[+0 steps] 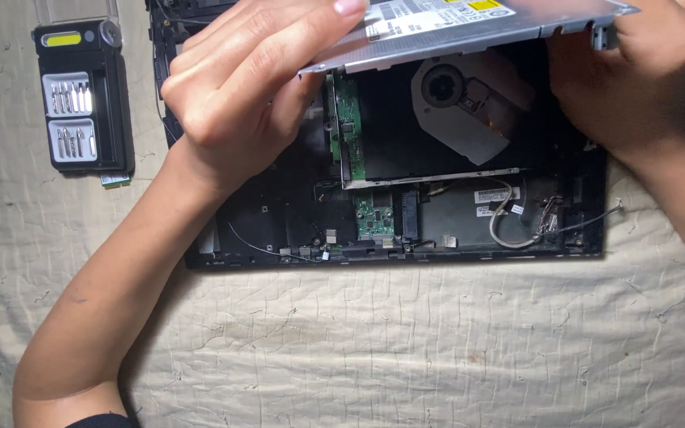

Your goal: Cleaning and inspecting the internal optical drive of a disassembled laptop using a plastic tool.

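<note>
1. Two hands of yours fill the top of the head view, both on one slim silver optical drive.
2. Your left hand is closed on the drive's left end: the fingers curl over its labelled top face and the thumb tucks beneath the edge.
3. Your right hand grips the drive's right end, beside a small metal bracket at that corner; the fingers wrap tight, though how they sit underneath is hidden.
4. You hold the drive lifted and tilted, its long axis running left to right, with the right end slightly higher and the near edge turned down toward you.
5. It hangs over the far half of an opened black laptop chassis, above a second drive unit with a round spindle hub.
6. Near the chassis's front edge sit a small green circuit board and a loop of grey cable.
7. That chassis lies on a cream quilted cloth.
8. At the cloth's far left corner rests a black screwdriver bit case, well apart from both hands.
</note>
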